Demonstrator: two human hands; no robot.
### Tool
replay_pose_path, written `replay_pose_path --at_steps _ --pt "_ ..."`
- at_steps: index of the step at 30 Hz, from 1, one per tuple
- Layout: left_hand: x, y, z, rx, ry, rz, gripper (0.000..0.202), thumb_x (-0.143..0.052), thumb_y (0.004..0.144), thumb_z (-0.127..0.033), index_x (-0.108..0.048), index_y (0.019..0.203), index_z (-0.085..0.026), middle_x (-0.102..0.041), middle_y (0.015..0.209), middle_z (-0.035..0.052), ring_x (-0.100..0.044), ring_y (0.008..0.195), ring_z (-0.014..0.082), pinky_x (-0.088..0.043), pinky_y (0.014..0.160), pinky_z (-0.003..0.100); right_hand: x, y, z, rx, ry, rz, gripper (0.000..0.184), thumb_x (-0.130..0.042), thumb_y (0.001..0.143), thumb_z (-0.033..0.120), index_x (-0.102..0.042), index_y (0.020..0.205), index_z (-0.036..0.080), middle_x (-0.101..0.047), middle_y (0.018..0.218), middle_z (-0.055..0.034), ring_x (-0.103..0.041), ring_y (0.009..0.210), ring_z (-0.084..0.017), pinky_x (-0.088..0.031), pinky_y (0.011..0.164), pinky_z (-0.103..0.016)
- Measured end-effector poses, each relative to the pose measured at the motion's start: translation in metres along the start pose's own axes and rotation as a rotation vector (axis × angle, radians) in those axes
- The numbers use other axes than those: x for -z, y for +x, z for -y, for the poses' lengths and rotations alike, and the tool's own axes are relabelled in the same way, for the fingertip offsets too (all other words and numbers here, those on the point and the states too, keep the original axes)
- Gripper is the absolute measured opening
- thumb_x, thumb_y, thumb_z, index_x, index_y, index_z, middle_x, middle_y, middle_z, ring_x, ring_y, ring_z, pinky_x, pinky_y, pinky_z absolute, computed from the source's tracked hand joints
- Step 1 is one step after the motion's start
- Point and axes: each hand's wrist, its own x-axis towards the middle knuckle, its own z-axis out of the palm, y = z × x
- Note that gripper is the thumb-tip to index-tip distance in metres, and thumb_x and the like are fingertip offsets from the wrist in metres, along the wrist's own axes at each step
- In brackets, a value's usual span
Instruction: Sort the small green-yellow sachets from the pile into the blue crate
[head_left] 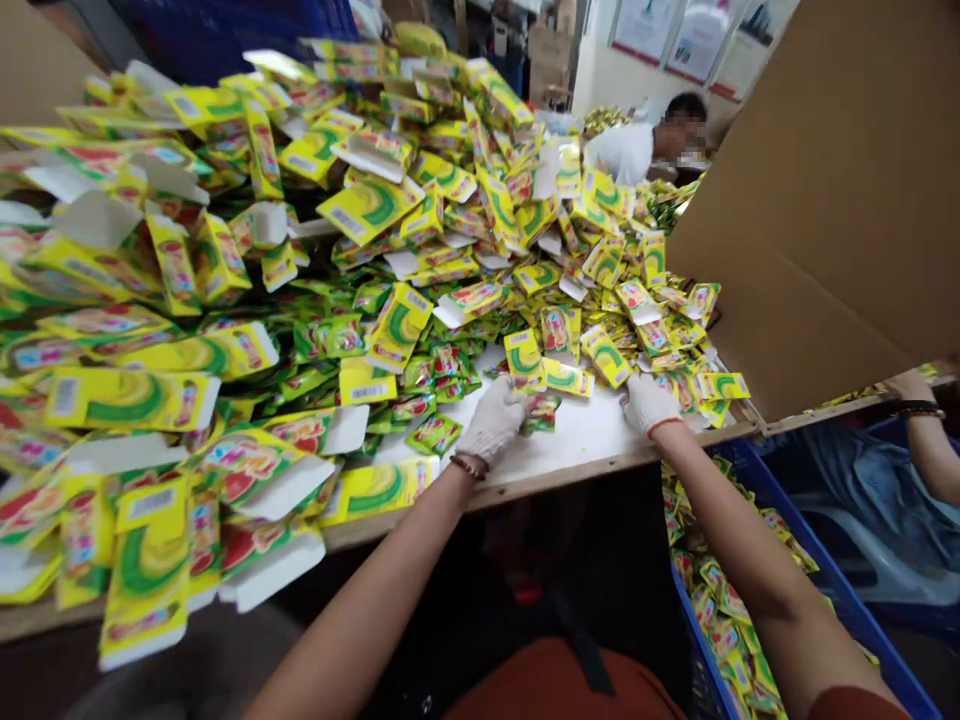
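My left hand (493,420), in a white knit glove, is closed at the table's front, fingers curled at the edge of a small green and red sachet (541,413). In the same kind of glove, my right hand (651,404) has its fingers bent down near the white tabletop (577,435); what they hold, if anything, is hidden. Just beyond its fingertips lies a yellow box (606,356) with a green curved print. Another yellow box (568,378) rests flat between the hands. Green sachets (435,434) lie to the left of my left hand.
A high heap of yellow boxes (367,205), some with open flaps, covers the left and back. A large cardboard sheet (817,200) stands at right. Below the table edge is a blue crate (840,615) of packets. A person (622,150) bends behind; another person's hand (911,388) shows right.
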Motion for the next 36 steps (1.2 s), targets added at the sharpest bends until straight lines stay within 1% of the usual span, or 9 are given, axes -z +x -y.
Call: replay_pose_path --at_steps 6,11,15,19,21,26,30,33,36 --pt "0.0 0.004 -0.004 -0.013 -0.15 -0.016 0.036 -0.078 0.07 -0.031 -0.063 0.099 -0.014 -0.071 0.085 0.005 -0.068 0.073 0.0168 -0.059 0.064 0.029 0.006 -0.022 0.012 0.213 -0.006 0.052 0.031 -0.052 0.091 0.025 -0.061 0.118 0.014 -0.059 0.13 -0.0191 -0.064 0.111 -0.03 -0.049 0.092 -0.039" --pt "-0.001 0.003 -0.003 -0.058 0.046 -0.077 0.022 -0.072 0.071 -0.023 -0.067 0.09 -0.014 -0.073 0.083 0.0044 -0.067 0.074 0.0173 -0.058 0.071 0.03 0.0 -0.044 0.007 0.433 0.379 0.107 0.025 -0.052 0.09 0.018 -0.068 0.108 0.017 -0.07 0.113 -0.008 -0.064 0.106 -0.019 -0.047 0.096 -0.028" --pt "-0.003 0.0 -0.006 -0.093 0.207 -0.06 0.016 -0.066 0.074 -0.02 -0.068 0.088 -0.015 -0.072 0.082 0.0039 -0.066 0.071 0.0167 -0.054 0.069 0.028 0.0 -0.035 0.001 0.356 0.444 0.045 0.022 -0.055 0.087 0.019 -0.07 0.104 0.015 -0.069 0.106 -0.0077 -0.063 0.098 -0.019 -0.047 0.089 -0.028" --pt "-0.004 -0.004 -0.013 -0.04 0.228 -0.135 0.013 -0.068 0.073 -0.022 -0.064 0.084 -0.016 -0.069 0.072 0.0018 -0.062 0.065 0.016 -0.05 0.062 0.026 -0.002 -0.034 0.014 0.266 0.358 0.137 0.027 -0.072 0.078 0.037 -0.068 0.098 0.019 -0.065 0.105 -0.0071 -0.058 0.081 -0.016 -0.045 0.072 -0.026" --pt "-0.004 -0.004 -0.015 -0.032 0.249 -0.183 0.013 -0.07 0.072 -0.023 -0.062 0.079 -0.016 -0.064 0.065 -0.0004 -0.058 0.06 0.0144 -0.046 0.058 0.024 -0.006 -0.038 0.021 0.26 0.367 0.156 0.026 -0.076 0.072 0.036 -0.064 0.088 0.019 -0.062 0.096 -0.0047 -0.053 0.075 -0.014 -0.041 0.065 -0.024" --pt "-0.001 0.0 -0.009 -0.071 0.208 -0.242 0.014 -0.069 0.071 -0.024 -0.057 0.073 -0.017 -0.055 0.061 -0.0035 -0.05 0.058 0.011 -0.045 0.055 0.022 -0.015 -0.043 0.03 0.313 0.863 0.112 0.025 -0.07 0.069 0.028 -0.047 0.074 0.021 -0.05 0.067 0.0052 -0.045 0.061 -0.01 -0.037 0.056 -0.021" --pt "-0.002 -0.002 -0.004 -0.033 -0.046 -0.112 0.03 -0.075 0.066 -0.033 -0.053 0.079 -0.018 -0.055 0.069 -0.003 -0.054 0.062 0.0112 -0.053 0.058 0.025 -0.012 -0.046 0.056 0.222 1.364 0.043 0.034 -0.066 0.073 0.045 -0.042 0.078 0.023 -0.043 0.057 0.0091 -0.04 0.047 -0.008 -0.034 0.047 -0.021" --pt "-0.005 -0.005 -0.006 0.004 -0.207 0.007 0.044 -0.08 0.062 -0.042 -0.05 0.083 -0.018 -0.053 0.069 -0.0044 -0.054 0.061 0.0107 -0.057 0.058 0.029 -0.011 -0.046 0.08 0.167 1.44 -0.039 0.04 -0.068 0.07 0.05 -0.04 0.076 0.023 -0.042 0.055 0.0092 -0.038 0.047 -0.008 -0.032 0.046 -0.022" --pt "-0.005 -0.007 -0.008 -0.046 -0.179 0.042 0.049 -0.084 0.059 -0.044 -0.05 0.081 -0.018 -0.049 0.065 -0.0062 -0.049 0.057 0.0079 -0.053 0.056 0.024 -0.016 -0.044 0.092 0.162 1.42 -0.113 0.039 -0.066 0.072 0.051 -0.04 0.073 0.023 -0.042 0.059 0.0075 -0.038 0.052 -0.008 -0.036 0.05 -0.022"
